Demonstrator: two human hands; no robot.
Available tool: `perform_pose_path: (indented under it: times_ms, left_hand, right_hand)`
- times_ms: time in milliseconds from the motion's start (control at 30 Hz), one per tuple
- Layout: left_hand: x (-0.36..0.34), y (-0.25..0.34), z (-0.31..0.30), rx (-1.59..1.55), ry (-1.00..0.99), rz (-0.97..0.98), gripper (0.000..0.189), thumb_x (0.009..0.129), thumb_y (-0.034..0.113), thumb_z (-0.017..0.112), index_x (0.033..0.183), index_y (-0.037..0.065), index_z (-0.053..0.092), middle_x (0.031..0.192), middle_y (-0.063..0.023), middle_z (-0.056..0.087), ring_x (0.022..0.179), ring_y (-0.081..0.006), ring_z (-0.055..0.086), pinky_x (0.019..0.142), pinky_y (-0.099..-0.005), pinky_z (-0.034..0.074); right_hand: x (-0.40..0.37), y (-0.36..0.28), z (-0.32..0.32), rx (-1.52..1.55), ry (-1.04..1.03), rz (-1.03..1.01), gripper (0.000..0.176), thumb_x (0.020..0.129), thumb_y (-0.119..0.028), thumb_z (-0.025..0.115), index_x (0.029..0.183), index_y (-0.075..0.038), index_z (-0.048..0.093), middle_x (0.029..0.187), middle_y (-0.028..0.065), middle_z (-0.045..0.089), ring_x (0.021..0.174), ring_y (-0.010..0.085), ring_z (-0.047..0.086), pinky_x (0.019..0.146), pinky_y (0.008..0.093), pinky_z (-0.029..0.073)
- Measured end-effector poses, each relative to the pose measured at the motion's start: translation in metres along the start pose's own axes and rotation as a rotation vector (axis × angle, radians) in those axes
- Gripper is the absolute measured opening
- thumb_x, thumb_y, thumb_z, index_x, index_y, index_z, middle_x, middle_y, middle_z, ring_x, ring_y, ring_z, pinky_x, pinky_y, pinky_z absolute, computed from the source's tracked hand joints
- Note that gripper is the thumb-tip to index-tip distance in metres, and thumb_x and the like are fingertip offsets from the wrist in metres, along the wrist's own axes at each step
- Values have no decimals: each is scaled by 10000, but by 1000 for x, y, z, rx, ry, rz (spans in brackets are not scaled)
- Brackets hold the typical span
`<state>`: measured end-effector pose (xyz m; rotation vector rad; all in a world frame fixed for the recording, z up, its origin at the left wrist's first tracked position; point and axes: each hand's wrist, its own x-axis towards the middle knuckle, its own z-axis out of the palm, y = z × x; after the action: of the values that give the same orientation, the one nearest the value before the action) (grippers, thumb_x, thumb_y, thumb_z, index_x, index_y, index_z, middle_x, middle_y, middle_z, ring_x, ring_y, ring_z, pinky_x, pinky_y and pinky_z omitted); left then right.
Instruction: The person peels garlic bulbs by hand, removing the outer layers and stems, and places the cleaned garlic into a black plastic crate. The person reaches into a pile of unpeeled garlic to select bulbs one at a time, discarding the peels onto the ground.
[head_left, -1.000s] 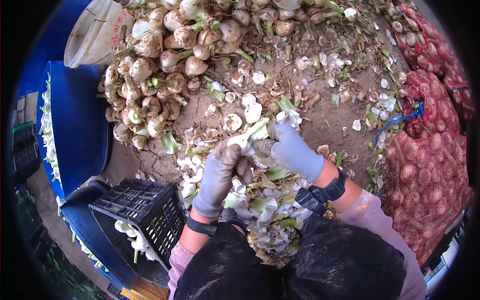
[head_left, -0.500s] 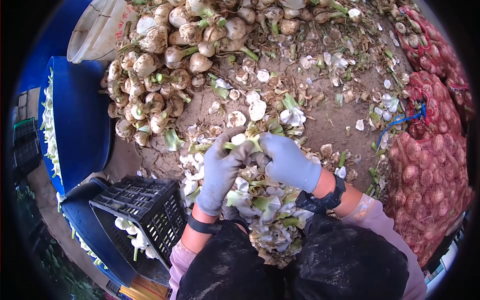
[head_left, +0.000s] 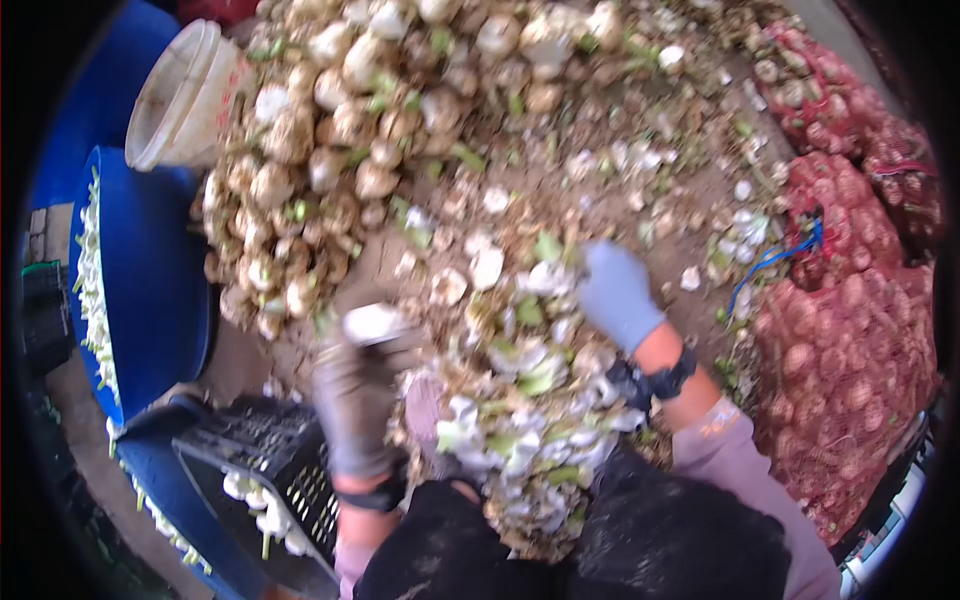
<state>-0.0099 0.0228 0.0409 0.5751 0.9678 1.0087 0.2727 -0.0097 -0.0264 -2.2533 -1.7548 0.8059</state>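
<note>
ground: bare dirt (head_left: pixel 672 222), husk-strewn | black crate (head_left: pixel 316 494): peeled bulbs (head_left: pixel 265 508) | red mesh sacks (head_left: pixel 850 350): full | left hand (head_left: pixel 355 400): grips white bulb (head_left: pixel 372 322) near crate | right hand (head_left: pixel 615 290): blurred, grip unclear

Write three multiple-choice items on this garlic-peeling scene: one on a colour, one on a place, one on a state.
1. The mesh sacks are: A. green; B. red; C. yellow.
2. The black crate stands: A. on the mesh sacks; B. at the person's left, beside the blue tub; C. on the person's lap.
3. The left hand: A. lies flat and empty on the ground; B. holds a white bulb; C. grips the mesh sacks.

Answers:
1 B: the netting shows red.
2 B: the crate sits low at the left, next to the tub.
3 B: the bulb sits at its fingertips, though the picture is blurred.
</note>
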Motion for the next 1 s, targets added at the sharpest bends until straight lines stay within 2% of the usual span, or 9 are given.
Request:
perform_pose_path:
  times_ms: [33, 133, 267, 367, 600, 767, 833, 900, 1000]
  left_hand:
    - [5, 20, 2, 210, 422, 263, 309, 1043, 211, 448, 1285, 33, 522, 1039, -50, 616, 823, -119, 602, 669, -229, 506]
    - [-9, 137, -52, -1199, -446, 186, 654, 853, 44, 581, 1461, 7, 344, 1059, -29, 553, 853, -127, 516, 811, -290, 449]
    - [-7, 163, -69, -695, -370, 424, 703, 909, 88, 553, 1527, 56, 219, 1277, -88, 535, 1055, -187, 541, 880, -306, 472]
    - [27, 86, 15, 513, 357, 576, 437, 1008, 239, 510, 1411, 81, 448, 1265, -105, 606, 959, -165, 636, 797, -288, 544]
    - [67, -10, 38, 418, -123, -90, 517, 969, 249, 601, 1387, -6, 436, 1254, -147, 601, 998, -227, 660, 823, -313, 567]
    - [54, -50, 44, -15, -181, -250, 753, 886, 266, 717, 1467, 13, 310, 1250, -122, 572, 1063, -242, 627, 855, -361, 559]
    - [47, -52, 33, 48, -122, -240, 714, 836, 109, 749, 1423, -25, 364, 1224, -124, 576, 1055, -230, 625, 890, -329, 554]
    - [39, -41, 35, 453, -130, -81, 672, 816, 49, 741, 1386, -50, 400, 1226, -132, 575, 1043, -197, 622, 911, -311, 537]
    - [23, -34, 41, 1079, -351, 241, 769, 631, 89, 846, 1326, 16, 523, 1161, -135, 587, 1085, -247, 579, 964, -340, 469]
  right_hand:
    - [-5, 4, -8, 52, -151, -1, 425, 725, 6, 539, 1128, -84, 640, 947, 205, 643, 909, 403, 628, 818, 475, 505]
    - [0, -17, -44, 158, -421, -58, 625, 737, 35, 503, 1333, -150, 547, 1127, 209, 637, 1018, 381, 618, 884, 442, 507]
    - [87, 13, -89, 134, 230, -149, 520, 844, -112, 600, 1357, -159, 531, 1107, 172, 649, 992, 355, 633, 857, 434, 513]
    - [162, 6, -117, -235, 619, -241, 484, 856, -155, 610, 1334, -199, 555, 1137, 117, 627, 1044, 299, 602, 904, 431, 480]
    - [175, -34, -94, -375, 469, -216, 426, 852, -487, 656, 1183, -221, 633, 998, 101, 665, 971, 272, 617, 881, 440, 440]
    - [39, -52, -14, 351, 177, -534, 467, 727, -94, 688, 1189, -131, 631, 1029, 103, 680, 946, 312, 642, 842, 436, 515]
    - [16, -52, -6, 434, 108, -542, 416, 796, -101, 658, 1210, -93, 612, 1003, 126, 678, 861, 302, 656, 810, 415, 527]
    - [8, -38, -8, 1124, -334, -12, 391, 875, -183, 666, 1225, -28, 585, 941, 169, 670, 758, 275, 660, 729, 363, 530]
    - [8, -24, 7, 648, -203, -281, 382, 932, -338, 647, 1014, 35, 636, 753, 132, 660, 633, 201, 641, 604, 335, 501]
